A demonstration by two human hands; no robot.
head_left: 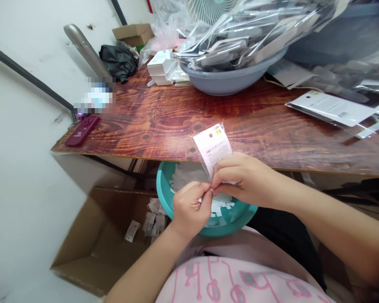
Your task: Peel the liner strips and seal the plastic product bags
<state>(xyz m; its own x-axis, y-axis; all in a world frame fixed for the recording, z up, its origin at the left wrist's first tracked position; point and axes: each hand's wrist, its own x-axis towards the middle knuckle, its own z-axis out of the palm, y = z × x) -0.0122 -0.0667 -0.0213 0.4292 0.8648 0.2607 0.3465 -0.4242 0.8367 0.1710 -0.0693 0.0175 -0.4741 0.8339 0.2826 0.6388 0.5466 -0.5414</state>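
Above a teal basin [164,194] on my lap, both hands meet at the lower end of a clear packet with a white printed card [212,145]. My left hand [192,206] is closed, thumb and forefinger pinching the packet's bottom edge. My right hand [240,179] grips the same packet from the right, its fingers over the lower part of the card. The packet's top end leans against or over the table edge; I cannot tell which. White paper pieces [189,176] lie inside the basin.
A wooden table [151,122] spans the view. On it are a grey-blue basin [233,80] heaped with clear packets, more packets [334,107] at right, white boxes [159,67], a black bag [118,61] and a dark red phone [82,131]. A cardboard box [78,235] with small packets stands below left.
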